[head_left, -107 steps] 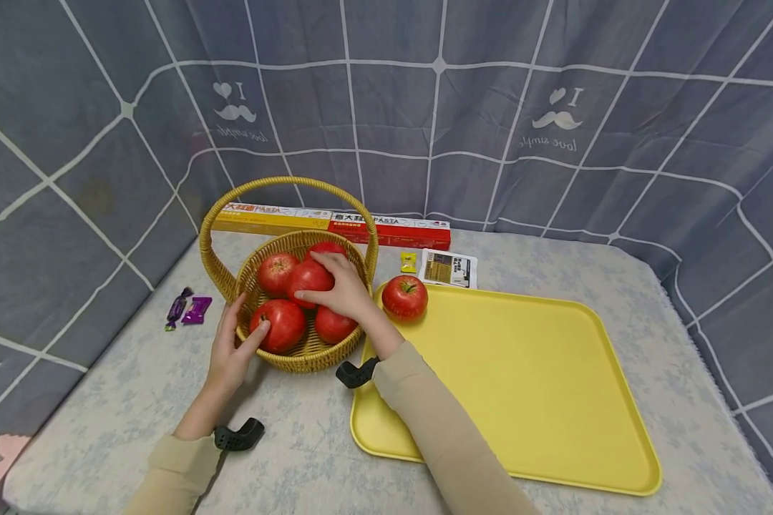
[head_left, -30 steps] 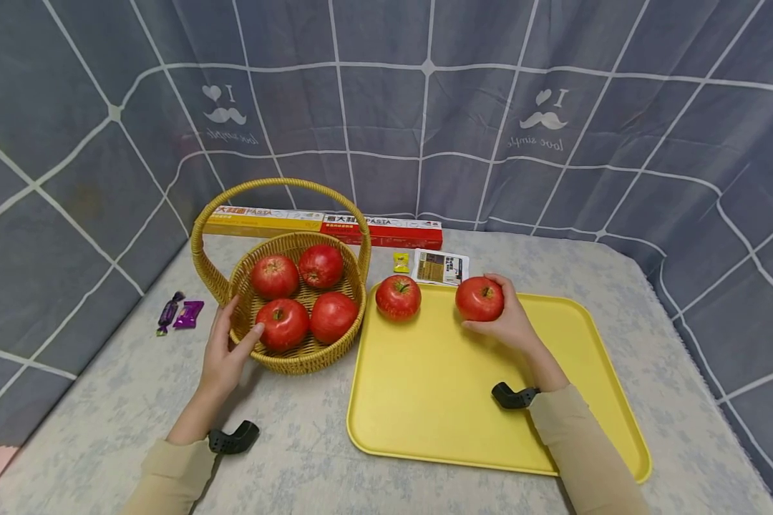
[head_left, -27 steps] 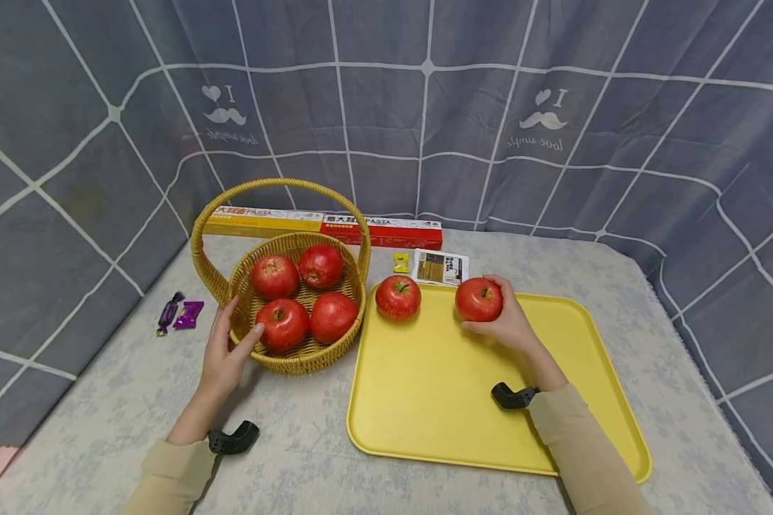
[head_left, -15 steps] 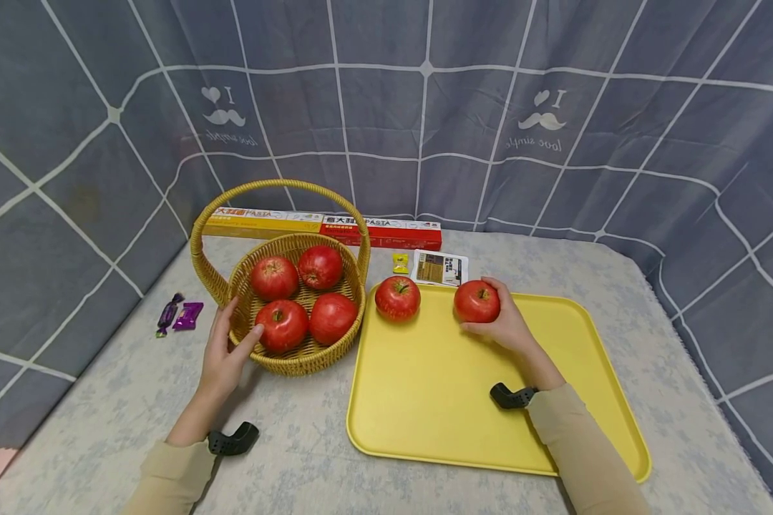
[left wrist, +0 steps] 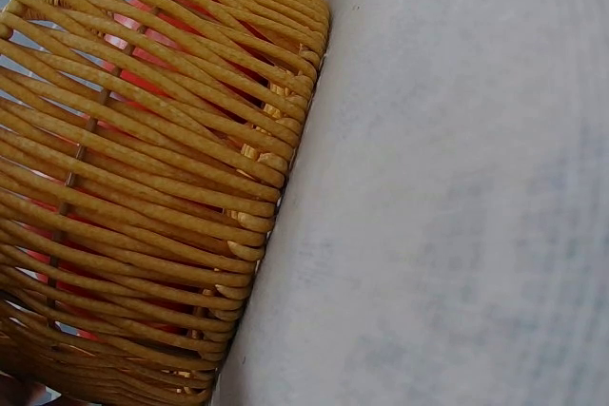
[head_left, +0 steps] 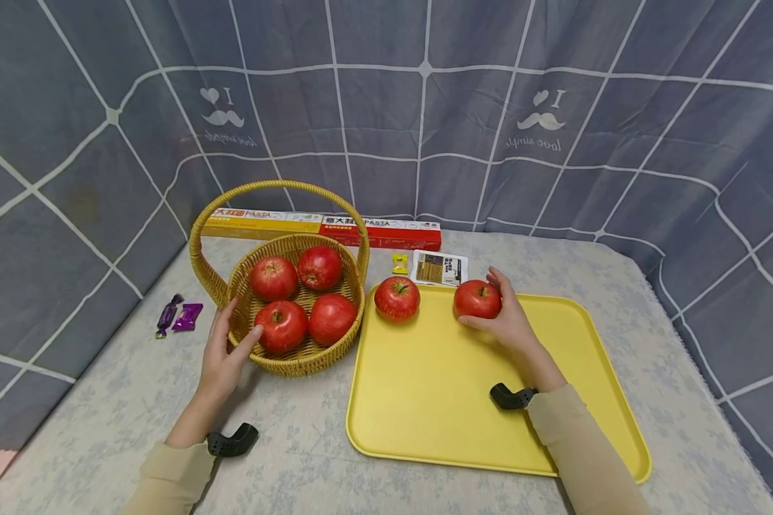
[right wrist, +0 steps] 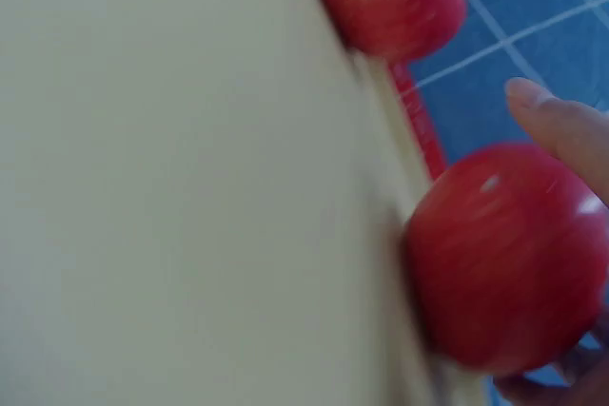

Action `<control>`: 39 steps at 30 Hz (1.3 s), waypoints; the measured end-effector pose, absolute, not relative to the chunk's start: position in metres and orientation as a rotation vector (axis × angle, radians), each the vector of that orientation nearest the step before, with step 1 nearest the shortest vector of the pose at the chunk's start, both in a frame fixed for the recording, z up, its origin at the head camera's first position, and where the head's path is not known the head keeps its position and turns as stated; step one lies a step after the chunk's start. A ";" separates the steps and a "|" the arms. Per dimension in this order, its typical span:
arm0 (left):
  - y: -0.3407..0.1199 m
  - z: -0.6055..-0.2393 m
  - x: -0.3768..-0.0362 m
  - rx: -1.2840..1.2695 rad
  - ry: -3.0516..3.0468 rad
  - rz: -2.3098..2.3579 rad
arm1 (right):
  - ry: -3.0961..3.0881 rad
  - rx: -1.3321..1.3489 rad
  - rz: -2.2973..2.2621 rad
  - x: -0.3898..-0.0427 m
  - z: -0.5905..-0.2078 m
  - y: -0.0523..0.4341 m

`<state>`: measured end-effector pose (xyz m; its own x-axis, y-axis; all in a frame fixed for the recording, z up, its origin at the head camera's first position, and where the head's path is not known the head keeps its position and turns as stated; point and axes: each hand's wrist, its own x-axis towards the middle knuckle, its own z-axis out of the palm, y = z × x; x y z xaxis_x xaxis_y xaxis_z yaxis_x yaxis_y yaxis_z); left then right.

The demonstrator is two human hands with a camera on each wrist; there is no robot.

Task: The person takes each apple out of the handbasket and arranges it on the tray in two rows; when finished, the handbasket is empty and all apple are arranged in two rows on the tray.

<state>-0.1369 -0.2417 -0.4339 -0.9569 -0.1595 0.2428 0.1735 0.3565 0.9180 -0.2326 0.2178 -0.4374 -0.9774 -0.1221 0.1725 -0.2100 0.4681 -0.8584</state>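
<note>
In the head view, my left hand point(head_left: 222, 361) holds the near left rim of a wicker basket point(head_left: 305, 365), thumb over the edge and fingers along the outside. Several red apples point(head_left: 281, 327) lie in the basket. My right hand point(head_left: 510, 322) is beside another red apple point(head_left: 477, 299) on the far part of a yellow tray point(head_left: 451, 408). Its thumb and fingers are spread around that apple; in the right wrist view the thumb stands apart from the apple point(right wrist: 509, 259). A further apple point(head_left: 397, 299) sits at the tray's far left corner. The basket's woven wall point(left wrist: 143, 159) fills the left wrist view's left side.
Behind the basket lie a yellow pasta box point(head_left: 258, 224) and a red pasta box point(head_left: 386, 234). A yellow wrapped candy point(head_left: 400, 263) and a white packet point(head_left: 439, 268) lie behind the tray. Two purple candies point(head_left: 187, 317) are left of the basket. A grey curtain point(head_left: 386, 107) hangs behind.
My right hand took an apple from the basket and set it on the tray's far part, and its fingers have just loosened from it. The left hand stays on the basket rim.
</note>
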 end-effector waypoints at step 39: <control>-0.242 -0.434 -0.137 -0.012 -2.334 -1.616 | -2.484 1.142 1.524 -0.227 -0.395 -0.009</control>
